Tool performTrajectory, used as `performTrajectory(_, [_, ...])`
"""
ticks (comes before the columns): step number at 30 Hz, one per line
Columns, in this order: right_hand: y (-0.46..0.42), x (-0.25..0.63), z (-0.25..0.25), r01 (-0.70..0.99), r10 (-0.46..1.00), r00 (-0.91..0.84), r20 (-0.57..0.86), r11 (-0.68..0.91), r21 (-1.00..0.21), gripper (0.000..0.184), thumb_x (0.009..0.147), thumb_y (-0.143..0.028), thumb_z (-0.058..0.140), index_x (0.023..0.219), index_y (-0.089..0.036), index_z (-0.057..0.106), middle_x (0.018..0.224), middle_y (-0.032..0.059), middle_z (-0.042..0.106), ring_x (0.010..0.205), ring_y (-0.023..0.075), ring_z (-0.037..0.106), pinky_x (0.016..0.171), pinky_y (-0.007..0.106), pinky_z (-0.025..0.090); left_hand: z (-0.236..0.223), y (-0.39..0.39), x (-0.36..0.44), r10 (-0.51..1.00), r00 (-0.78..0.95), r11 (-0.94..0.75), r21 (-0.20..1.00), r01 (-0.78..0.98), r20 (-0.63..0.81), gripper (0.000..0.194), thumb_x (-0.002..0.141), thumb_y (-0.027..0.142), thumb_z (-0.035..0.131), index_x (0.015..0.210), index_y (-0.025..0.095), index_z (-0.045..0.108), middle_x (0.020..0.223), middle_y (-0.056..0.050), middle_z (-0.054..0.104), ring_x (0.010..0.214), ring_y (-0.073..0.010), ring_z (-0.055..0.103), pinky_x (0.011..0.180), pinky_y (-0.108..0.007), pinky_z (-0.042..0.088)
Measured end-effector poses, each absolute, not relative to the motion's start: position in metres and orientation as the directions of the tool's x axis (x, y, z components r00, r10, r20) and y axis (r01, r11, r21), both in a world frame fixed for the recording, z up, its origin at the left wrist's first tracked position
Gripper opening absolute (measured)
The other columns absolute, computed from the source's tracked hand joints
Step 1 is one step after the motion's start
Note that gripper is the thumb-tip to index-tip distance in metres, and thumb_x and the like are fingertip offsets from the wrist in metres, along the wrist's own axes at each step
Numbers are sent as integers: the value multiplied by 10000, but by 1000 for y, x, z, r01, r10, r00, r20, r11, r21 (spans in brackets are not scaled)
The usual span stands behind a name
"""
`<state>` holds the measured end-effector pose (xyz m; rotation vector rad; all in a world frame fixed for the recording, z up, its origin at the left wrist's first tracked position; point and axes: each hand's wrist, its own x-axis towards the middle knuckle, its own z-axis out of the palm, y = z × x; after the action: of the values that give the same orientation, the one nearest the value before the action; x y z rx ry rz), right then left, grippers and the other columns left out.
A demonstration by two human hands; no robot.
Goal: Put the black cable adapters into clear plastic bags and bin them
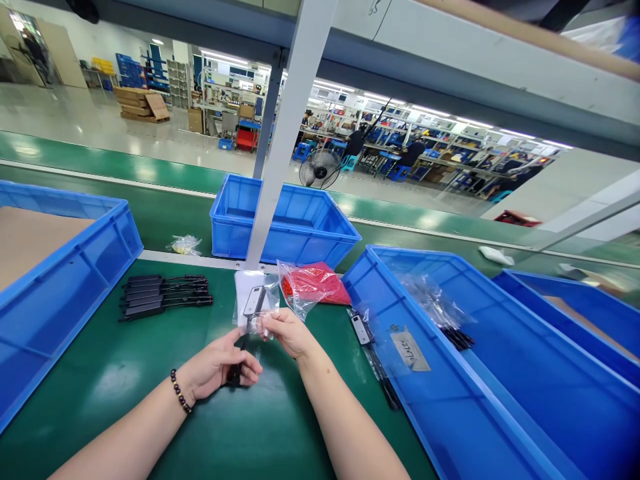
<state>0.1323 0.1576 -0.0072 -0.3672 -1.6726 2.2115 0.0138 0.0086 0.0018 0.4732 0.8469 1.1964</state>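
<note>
In the middle of the bench, a slim black device with a white label [253, 301] hangs tilted between my hands, its upper part over a transparent plastic bag [271, 298]. My left hand [225, 365] has its fingers curled around the dark lower end of the device. Thumb and fingertips of my right hand [287, 331] pinch the bag near the middle of the device. Part of the device is hidden by my fingers. Behind them lies a white sheet [242, 283], beside a bag of small red parts [315, 283].
Several black devices with cables [165, 295] lie in a row at left. A bagged labelled device [367, 340] rests against the right blue bin [480, 400], which holds more bagged pieces. Another blue bin [285, 247] stands behind the upright post [290, 133]; one more bin [75, 273] stands left.
</note>
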Motion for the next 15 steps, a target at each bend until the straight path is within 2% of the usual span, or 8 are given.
performTrajectory(3, [160, 135, -3, -115, 470, -883, -2, -221, -969, 273, 713, -367, 617, 577, -135, 572, 568, -4, 507, 518, 88, 450, 514, 219, 356, -2, 8, 17, 930, 139, 355, 738, -574, -339, 671, 762, 240, 586, 1321, 207, 217, 761, -94, 629, 573, -154, 581, 540, -263, 463])
performTrajectory(6, [155, 138, 3, 1, 329, -943, -46, -135, -991, 326, 714, -423, 601, 558, -141, 554, 536, -9, 494, 487, 86, 424, 494, 219, 346, -3, 9, 16, 947, 75, 293, 750, -593, -311, 598, 778, 270, 567, 1301, 211, 282, 693, -59, 609, 469, -108, 507, 416, -186, 388])
performTrajectory(8, [150, 139, 9, 26, 230, -972, -45, -83, -996, 356, 723, -455, 578, 554, -144, 544, 530, -7, 488, 494, 91, 420, 507, 227, 353, -1, 10, 15, 953, 76, 277, 743, -609, -293, 593, 768, 255, 583, 1292, 214, 308, 723, -67, 616, 520, -119, 540, 464, -199, 414])
performTrajectory(10, [145, 142, 15, 4, 183, -983, -16, -62, -998, 371, 729, -467, 563, 540, -149, 529, 538, -2, 486, 512, 98, 425, 528, 237, 367, 1, 9, 13, 954, 129, 289, 725, -625, -269, 623, 729, 250, 630, 1279, 205, 339, 856, -110, 628, 666, -168, 599, 586, -258, 462])
performTrajectory(12, [140, 144, 22, -20, 135, -991, 14, -47, -999, 363, 734, -452, 558, 534, -151, 527, 570, 10, 502, 541, 108, 443, 554, 250, 386, 0, 9, 14, 954, 161, 295, 691, -660, -253, 572, 707, 307, 652, 1214, 156, 433, 958, -153, 613, 808, -228, 605, 693, -323, 468])
performTrajectory(15, [133, 147, 29, -25, 19, -999, 26, 24, -999, 311, 736, -407, 565, 564, -149, 564, 629, 27, 536, 603, 127, 484, 607, 270, 414, -6, 9, 18, 951, 94, 268, 634, -725, -295, 400, 718, 361, 632, 999, 81, 579, 840, -150, 631, 739, -219, 607, 682, -331, 474])
